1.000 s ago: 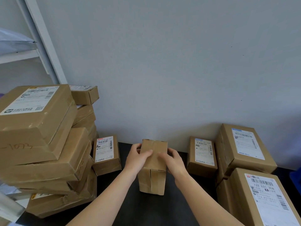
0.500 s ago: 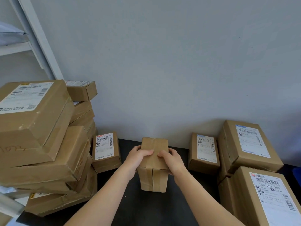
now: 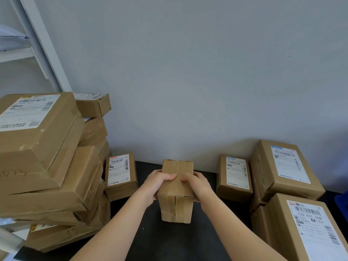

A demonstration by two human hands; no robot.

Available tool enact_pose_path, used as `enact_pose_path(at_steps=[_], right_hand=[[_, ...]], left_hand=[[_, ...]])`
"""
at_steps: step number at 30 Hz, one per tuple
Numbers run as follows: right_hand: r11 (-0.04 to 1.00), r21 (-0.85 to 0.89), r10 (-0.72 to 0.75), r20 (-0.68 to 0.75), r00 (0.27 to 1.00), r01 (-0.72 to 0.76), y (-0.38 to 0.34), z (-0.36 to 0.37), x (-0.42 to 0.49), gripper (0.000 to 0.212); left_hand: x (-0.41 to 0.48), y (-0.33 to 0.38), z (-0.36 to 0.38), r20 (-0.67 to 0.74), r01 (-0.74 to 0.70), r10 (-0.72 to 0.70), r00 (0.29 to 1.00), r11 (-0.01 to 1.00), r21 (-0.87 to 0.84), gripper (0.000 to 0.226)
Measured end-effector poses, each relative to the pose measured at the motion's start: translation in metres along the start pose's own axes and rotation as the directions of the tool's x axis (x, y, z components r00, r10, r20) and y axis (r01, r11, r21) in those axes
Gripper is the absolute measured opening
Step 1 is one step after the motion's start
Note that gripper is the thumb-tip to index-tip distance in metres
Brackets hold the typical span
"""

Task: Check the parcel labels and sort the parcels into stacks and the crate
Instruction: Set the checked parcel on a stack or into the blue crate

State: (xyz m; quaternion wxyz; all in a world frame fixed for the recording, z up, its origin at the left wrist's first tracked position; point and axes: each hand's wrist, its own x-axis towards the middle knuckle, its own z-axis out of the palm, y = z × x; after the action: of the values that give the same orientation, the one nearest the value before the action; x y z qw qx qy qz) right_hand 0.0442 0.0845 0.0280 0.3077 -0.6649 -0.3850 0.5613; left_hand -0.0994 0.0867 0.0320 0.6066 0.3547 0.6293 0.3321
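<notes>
A small brown cardboard parcel stands at the middle of the black table. Its top and taped front face show no label. My left hand grips its left side with the thumb across the top. My right hand grips the right side the same way. A labelled small parcel lies to the left, and another labelled small parcel lies to the right.
A tall leaning stack of large brown parcels fills the left side. Two stacked labelled boxes and a nearer box stand at the right. A blue edge shows at far right. A white shelf frame rises at the upper left. A grey wall lies behind.
The parcel between my hands has tipped slightly so more of its top face shows. My hands keep the same grip on it.
</notes>
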Motion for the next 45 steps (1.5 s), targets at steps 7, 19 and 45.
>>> enact_pose_path(at_steps=[7, 19, 45], right_hand=[[0.993, -0.088, -0.079, -0.043, 0.996, 0.075, 0.000, 0.007, -0.002, 0.059], [0.985, -0.096, -0.143, -0.005, 0.990, 0.142, 0.010, 0.000, -0.011, 0.057], [0.897, -0.422, -0.080, 0.134, 0.988, 0.130, 0.055, -0.010, -0.012, 0.070]], left_hand=[[0.000, -0.002, 0.000, 0.000, 0.002, -0.002, 1.000, 1.000, -0.015, 0.060], [-0.014, -0.023, -0.001, -0.017, -0.017, 0.013, 1.000, 0.964, -0.266, 0.037], [-0.015, -0.051, 0.005, 0.021, -0.131, 0.131, 0.991, 0.933, 0.336, 0.041]])
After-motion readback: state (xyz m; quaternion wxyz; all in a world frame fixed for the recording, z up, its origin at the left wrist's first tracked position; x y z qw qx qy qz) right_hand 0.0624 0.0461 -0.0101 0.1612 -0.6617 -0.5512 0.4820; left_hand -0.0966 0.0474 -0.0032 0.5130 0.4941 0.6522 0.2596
